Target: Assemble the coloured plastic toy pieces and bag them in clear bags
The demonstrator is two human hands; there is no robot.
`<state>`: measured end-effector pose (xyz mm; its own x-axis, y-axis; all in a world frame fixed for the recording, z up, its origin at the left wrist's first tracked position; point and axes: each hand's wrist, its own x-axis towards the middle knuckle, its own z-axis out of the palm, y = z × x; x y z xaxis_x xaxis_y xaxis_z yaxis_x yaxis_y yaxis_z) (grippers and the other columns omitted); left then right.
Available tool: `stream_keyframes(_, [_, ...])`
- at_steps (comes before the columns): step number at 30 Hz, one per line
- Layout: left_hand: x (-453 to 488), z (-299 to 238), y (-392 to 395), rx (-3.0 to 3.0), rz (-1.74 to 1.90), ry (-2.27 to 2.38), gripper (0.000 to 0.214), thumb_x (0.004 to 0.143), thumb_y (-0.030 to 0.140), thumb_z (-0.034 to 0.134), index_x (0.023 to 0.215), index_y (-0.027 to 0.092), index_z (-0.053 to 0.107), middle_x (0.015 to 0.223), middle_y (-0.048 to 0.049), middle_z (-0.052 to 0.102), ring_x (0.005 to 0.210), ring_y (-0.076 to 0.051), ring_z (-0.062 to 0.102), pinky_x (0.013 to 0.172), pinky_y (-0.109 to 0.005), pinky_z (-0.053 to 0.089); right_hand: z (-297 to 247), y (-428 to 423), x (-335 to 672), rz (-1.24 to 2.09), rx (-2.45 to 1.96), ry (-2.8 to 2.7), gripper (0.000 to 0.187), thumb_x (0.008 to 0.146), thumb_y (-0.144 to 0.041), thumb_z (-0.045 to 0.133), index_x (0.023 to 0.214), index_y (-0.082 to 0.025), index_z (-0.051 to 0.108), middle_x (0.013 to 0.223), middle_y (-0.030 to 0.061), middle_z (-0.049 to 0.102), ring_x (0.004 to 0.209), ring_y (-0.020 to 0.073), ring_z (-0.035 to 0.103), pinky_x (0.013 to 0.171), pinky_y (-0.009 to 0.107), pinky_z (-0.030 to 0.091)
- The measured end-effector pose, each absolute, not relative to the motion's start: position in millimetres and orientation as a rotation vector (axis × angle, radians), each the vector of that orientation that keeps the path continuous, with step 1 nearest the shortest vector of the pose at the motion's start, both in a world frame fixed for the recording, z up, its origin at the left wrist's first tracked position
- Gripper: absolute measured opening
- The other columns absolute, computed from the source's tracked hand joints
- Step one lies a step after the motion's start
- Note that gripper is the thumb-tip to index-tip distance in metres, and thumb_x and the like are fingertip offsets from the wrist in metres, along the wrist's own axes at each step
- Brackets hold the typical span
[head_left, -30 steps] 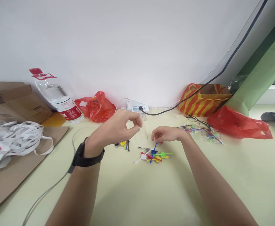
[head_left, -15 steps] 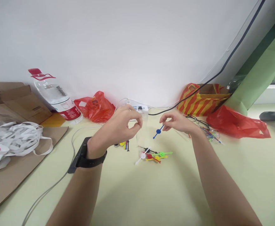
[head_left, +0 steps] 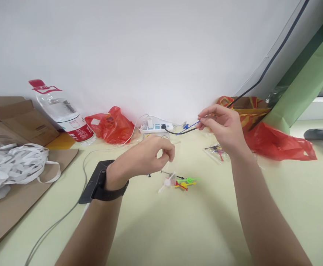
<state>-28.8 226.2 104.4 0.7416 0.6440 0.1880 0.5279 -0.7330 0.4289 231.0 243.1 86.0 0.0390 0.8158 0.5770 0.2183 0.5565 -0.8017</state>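
Note:
My right hand [head_left: 222,126] is raised above the table and pinches a thin blue plastic stick [head_left: 188,127] by one end; the stick points left toward the power strip. My left hand [head_left: 147,157], with a black watch on the wrist, hovers over the table with its fingers curled into a pinch on what looks like a small clear plastic bag [head_left: 169,145]. Just below and between the hands lies a small pile of coloured plastic sticks [head_left: 180,182] in white, red, yellow, green and black.
A clear packet of coloured sticks [head_left: 216,150] lies by my right wrist. Along the wall stand a water bottle [head_left: 64,114], red plastic bags [head_left: 112,125] [head_left: 279,142], a striped bag [head_left: 243,111] and a power strip [head_left: 155,128]. Cardboard [head_left: 20,122] and white straps [head_left: 14,159] fill the left.
My right hand picked the blue stick out of the pile and lifted it up and to the right. My left hand sank a little and shifted right.

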Motion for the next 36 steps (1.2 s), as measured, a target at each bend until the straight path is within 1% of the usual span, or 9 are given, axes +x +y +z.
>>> stream_keyframes(4, [-27, 105, 225, 2.616, 0.437, 0.883, 0.028, 0.082, 0.005, 0.05, 0.077, 0.023, 0.072, 0.084, 0.0032, 0.074, 0.077, -0.015, 0.064, 0.076, -0.029, 0.045, 91, 238, 218, 0.617, -0.842, -1.553, 0.005, 0.086, -0.025, 0.071, 0.087, -0.019, 0.072, 0.085, 0.003, 0.068, 0.072, 0.0169, 0.072, 0.068, 0.032, 0.061])
stream_keyframes(9, [-20, 103, 221, 2.655, 0.368, 0.859, 0.029, 0.079, 0.002, 0.048, 0.072, 0.021, 0.069, 0.08, 0.0026, 0.073, 0.074, -0.014, 0.06, 0.071, -0.03, 0.043, 90, 236, 208, 0.584, -0.765, -1.531, 0.001, 0.086, -0.02, 0.07, 0.085, -0.02, 0.071, 0.082, 0.0022, 0.067, 0.071, 0.0174, 0.071, 0.067, 0.033, 0.061])
stream_keyframes(12, [-17, 102, 220, 2.654, 0.327, 0.867, 0.028, 0.076, 0.001, 0.047, 0.071, 0.02, 0.067, 0.079, 0.0012, 0.072, 0.074, -0.016, 0.059, 0.069, -0.031, 0.042, 92, 233, 209, 0.575, -0.768, -1.542, 0.003, 0.087, -0.019, 0.069, 0.086, -0.02, 0.072, 0.081, 0.0021, 0.067, 0.069, 0.0168, 0.07, 0.065, 0.032, 0.059])
stream_keyframes(15, [-16, 102, 220, 2.664, 0.317, 0.863, 0.027, 0.075, 0.001, 0.046, 0.07, 0.019, 0.066, 0.078, 0.0004, 0.071, 0.074, -0.016, 0.06, 0.069, -0.032, 0.042, 93, 231, 210, 0.635, -0.816, -1.642, 0.006, 0.086, -0.018, 0.067, 0.089, -0.02, 0.072, 0.082, 0.0022, 0.068, 0.07, 0.0167, 0.07, 0.065, 0.031, 0.057])
stream_keyframes(20, [-17, 103, 218, 2.7, 0.336, 0.878, 0.027, 0.076, 0.001, 0.047, 0.069, 0.02, 0.065, 0.078, 0.0003, 0.071, 0.076, -0.017, 0.06, 0.071, -0.033, 0.041, 88, 232, 208, 0.713, -0.919, -1.856, 0.011, 0.085, -0.015, 0.065, 0.092, -0.018, 0.073, 0.076, 0.0018, 0.07, 0.072, 0.0176, 0.07, 0.066, 0.03, 0.055])
stream_keyframes(25, [-19, 101, 218, 2.731, 0.342, 0.909, 0.025, 0.076, 0.001, 0.047, 0.066, 0.019, 0.061, 0.077, 0.0001, 0.069, 0.074, -0.017, 0.058, 0.07, -0.034, 0.041, 92, 232, 210, 0.574, -0.823, -1.688, 0.009, 0.084, -0.014, 0.065, 0.087, -0.019, 0.072, 0.077, 0.0021, 0.069, 0.07, 0.0167, 0.069, 0.067, 0.031, 0.057])
stream_keyframes(29, [-19, 99, 218, 2.737, 0.353, 0.924, 0.026, 0.076, 0.001, 0.046, 0.067, 0.02, 0.062, 0.079, -0.0014, 0.07, 0.079, -0.018, 0.06, 0.071, -0.034, 0.041, 99, 228, 212, 0.496, -0.784, -1.592, 0.009, 0.086, -0.014, 0.065, 0.085, -0.02, 0.072, 0.078, 0.0025, 0.068, 0.068, 0.016, 0.068, 0.065, 0.032, 0.058])
stream_keyframes(34, [-20, 100, 216, 2.746, 0.36, 0.93, 0.026, 0.078, 0.001, 0.046, 0.07, 0.02, 0.061, 0.083, -0.0005, 0.072, 0.08, -0.018, 0.06, 0.069, -0.033, 0.043, 98, 224, 207, 0.583, -0.867, -1.805, 0.014, 0.084, -0.01, 0.063, 0.089, -0.019, 0.073, 0.078, 0.0017, 0.07, 0.071, 0.0169, 0.069, 0.067, 0.031, 0.057])
stream_keyframes(36, [-21, 99, 216, 2.753, 0.375, 0.93, 0.025, 0.079, 0.001, 0.046, 0.069, 0.02, 0.06, 0.087, -0.001, 0.074, 0.084, -0.019, 0.062, 0.07, -0.033, 0.044, 97, 224, 205, 0.569, -0.881, -1.848, 0.016, 0.083, -0.009, 0.063, 0.09, -0.019, 0.073, 0.079, 0.0015, 0.071, 0.073, 0.0171, 0.069, 0.067, 0.031, 0.056])
